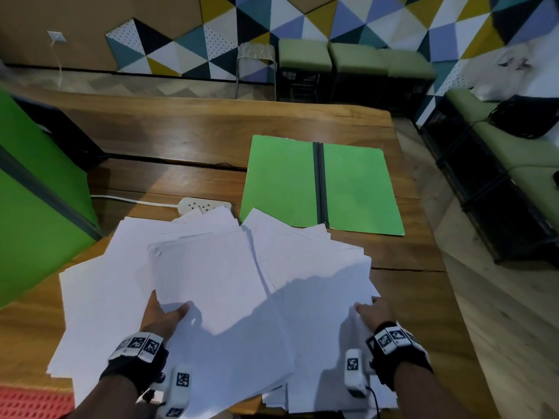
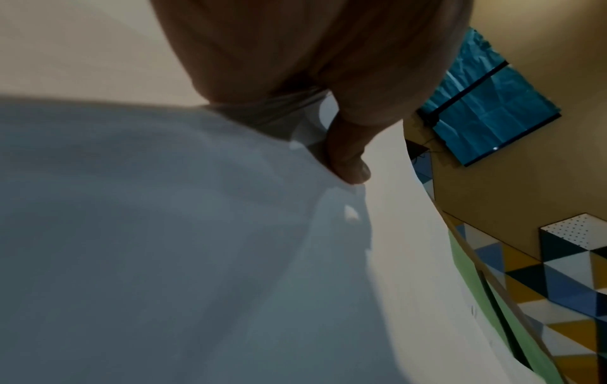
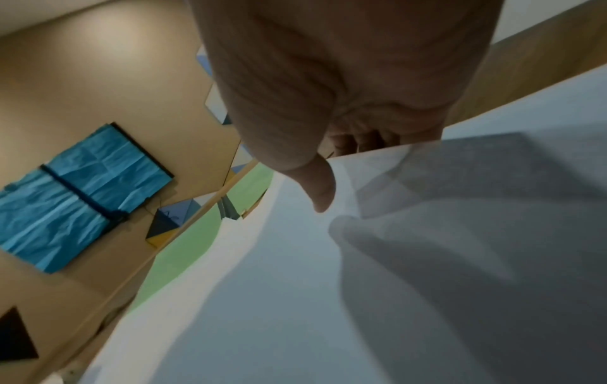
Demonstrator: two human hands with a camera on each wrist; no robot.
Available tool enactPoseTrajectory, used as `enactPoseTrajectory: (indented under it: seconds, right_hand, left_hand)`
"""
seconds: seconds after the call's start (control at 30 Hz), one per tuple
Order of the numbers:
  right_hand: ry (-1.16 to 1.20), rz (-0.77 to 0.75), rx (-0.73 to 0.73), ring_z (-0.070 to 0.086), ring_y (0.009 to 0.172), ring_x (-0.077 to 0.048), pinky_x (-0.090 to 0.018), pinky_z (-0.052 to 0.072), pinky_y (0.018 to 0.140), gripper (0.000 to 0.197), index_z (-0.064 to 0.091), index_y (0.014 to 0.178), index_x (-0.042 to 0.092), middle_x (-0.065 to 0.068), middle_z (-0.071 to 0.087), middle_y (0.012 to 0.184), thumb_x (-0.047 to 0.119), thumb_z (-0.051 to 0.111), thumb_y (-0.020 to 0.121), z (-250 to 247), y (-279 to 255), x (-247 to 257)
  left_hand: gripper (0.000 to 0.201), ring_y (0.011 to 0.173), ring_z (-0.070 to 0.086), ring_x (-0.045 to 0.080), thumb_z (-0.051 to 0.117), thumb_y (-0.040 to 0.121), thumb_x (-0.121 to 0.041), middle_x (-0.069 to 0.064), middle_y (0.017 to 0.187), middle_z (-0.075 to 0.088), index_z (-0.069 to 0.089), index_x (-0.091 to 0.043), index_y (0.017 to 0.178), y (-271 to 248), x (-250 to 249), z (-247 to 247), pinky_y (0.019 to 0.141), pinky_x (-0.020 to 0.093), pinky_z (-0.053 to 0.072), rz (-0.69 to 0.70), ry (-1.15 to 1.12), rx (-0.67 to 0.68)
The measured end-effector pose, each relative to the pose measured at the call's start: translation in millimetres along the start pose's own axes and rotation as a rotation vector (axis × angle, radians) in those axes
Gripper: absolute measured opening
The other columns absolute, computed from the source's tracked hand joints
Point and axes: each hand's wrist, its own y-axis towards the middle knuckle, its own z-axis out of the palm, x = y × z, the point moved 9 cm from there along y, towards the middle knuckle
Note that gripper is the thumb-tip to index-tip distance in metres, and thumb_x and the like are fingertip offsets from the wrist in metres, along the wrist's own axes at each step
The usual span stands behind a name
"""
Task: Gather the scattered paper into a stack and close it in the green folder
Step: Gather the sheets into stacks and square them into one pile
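We are observing a loose spread of white paper sheets (image 1: pixel 211 282) lying fanned across the near half of the wooden counter (image 1: pixel 181 140), some sheets overhanging its near edge. The left hand (image 1: pixel 160 316) is gripping the left edge of the upper sheets, thumb lying on top and fingers passing underneath; the left wrist view is showing the thumb (image 2: pixel 348 156) pressing down on the paper. The right hand (image 1: pixel 373 313) is gripping the right edge of the same spread, its thumb (image 3: pixel 320 189) lying on the top sheet with the fingers curled beneath. Both hands are therefore clamped on paper, well apart from each other, one at each side of the pile. The green folder (image 1: pixel 320 182) is lying open and flat on the counter beyond the paper, toward the right, its near edge partly covered by the farthest sheets. A white power strip (image 1: pixel 199 204) is lying just beside the folder's left edge, partly under the paper.
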Motion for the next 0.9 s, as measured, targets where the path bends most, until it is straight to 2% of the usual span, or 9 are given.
enactPoseTrajectory:
  seconds: [0.07,0.23,0.37,0.47,0.57,0.67,0.73,0.8,0.9]
  right_hand:
    - [-0.013,0.041,0.012,0.056,0.115,-0.034,-0.034,0.045,0.097,0.049,0.055,0.122,-0.001,-0.017,0.06,0.126,0.026,0.066,0.082,7.8,-5.2,5.6]
    - [-0.122,0.173,-0.022,0.048,0.119,-0.037,-0.041,0.044,0.094,0.072,0.037,0.126,0.001,-0.021,0.04,0.133,0.036,0.071,0.072,30.0,-23.7,17.9]
    - [-0.187,0.224,-0.069,0.047,0.12,-0.036,-0.044,0.044,0.098,0.084,0.035,0.125,0.001,-0.019,0.041,0.132,0.044,0.075,0.065,33.9,-29.1,21.4]
    - [-0.226,0.281,-0.118,0.038,0.125,-0.036,-0.045,0.038,0.099,0.093,0.032,0.13,-0.001,-0.02,0.036,0.134,0.05,0.075,0.065,23.4,-27.8,15.3]
    - [-0.21,0.271,-0.102,0.045,0.12,-0.036,-0.045,0.043,0.094,0.09,0.032,0.126,-0.003,-0.019,0.04,0.129,0.048,0.074,0.064,26.9,-20.7,19.5]
    - [-0.206,0.209,-0.05,0.061,0.102,-0.032,-0.04,0.051,0.087,0.068,0.045,0.104,-0.001,-0.016,0.059,0.11,0.042,0.074,0.06,34.9,-13.2,30.3]
    - [-0.218,0.186,-0.019,0.058,0.103,-0.031,-0.035,0.046,0.083,0.061,0.055,0.1,0.005,-0.014,0.059,0.108,0.044,0.07,0.055,39.3,-5.3,31.2]
    - [-0.273,0.205,0.012,0.051,0.109,-0.033,-0.039,0.037,0.083,0.071,0.055,0.11,0.009,-0.015,0.052,0.117,0.048,0.066,0.053,41.5,-4.5,28.8]
    - [-0.219,0.245,-0.026,0.048,0.118,-0.036,-0.041,0.04,0.093,0.08,0.034,0.127,0.001,-0.02,0.042,0.13,0.036,0.074,0.067,36.7,-7.4,30.7]
  left_hand:
    - [0.044,0.084,0.062,0.028,0.073,0.075,0.001,0.017,0.098,0.065,0.053,-0.011,0.112,6.4,-0.1,-7.8,0.076,0.036,0.05,-0.006,0.028,0.012]
    - [0.062,0.11,0.055,0.036,0.073,0.078,-0.001,0.017,0.121,0.059,0.045,-0.008,0.132,12.6,-3.9,-20.0,0.098,0.046,0.043,0.011,0.119,-0.051]
    - [0.05,0.094,0.053,0.027,0.065,0.08,0.007,0.009,0.102,0.056,0.047,-0.009,0.123,10.0,0.5,-17.8,0.086,0.037,0.042,-0.007,0.109,-0.081]
    - [0.056,0.102,0.058,0.036,0.069,0.076,0.001,0.013,0.106,0.059,0.045,-0.011,0.125,16.3,6.0,-16.6,0.091,0.046,0.048,-0.026,0.134,-0.067]
    - [0.06,0.103,0.059,0.037,0.072,0.075,-0.004,0.015,0.112,0.06,0.043,-0.016,0.126,21.1,11.8,-18.9,0.093,0.051,0.049,-0.037,0.166,-0.076]
    - [0.06,0.103,0.057,0.037,0.071,0.076,-0.003,0.016,0.113,0.059,0.043,-0.014,0.128,18.3,7.3,-18.6,0.091,0.047,0.047,-0.023,0.171,-0.076]
    - [0.062,0.107,0.056,0.038,0.072,0.077,-0.003,0.016,0.116,0.058,0.042,-0.014,0.13,17.1,6.0,-18.3,0.093,0.047,0.046,-0.025,0.172,-0.071]
    - [0.063,0.11,0.055,0.038,0.072,0.077,-0.004,0.016,0.119,0.057,0.041,-0.014,0.131,17.4,6.0,-18.4,0.096,0.047,0.045,-0.024,0.173,-0.071]
    - [0.061,0.105,0.056,0.036,0.072,0.078,-0.004,0.017,0.119,0.058,0.042,-0.014,0.13,19.7,7.1,-19.4,0.094,0.046,0.045,-0.019,0.172,-0.079]
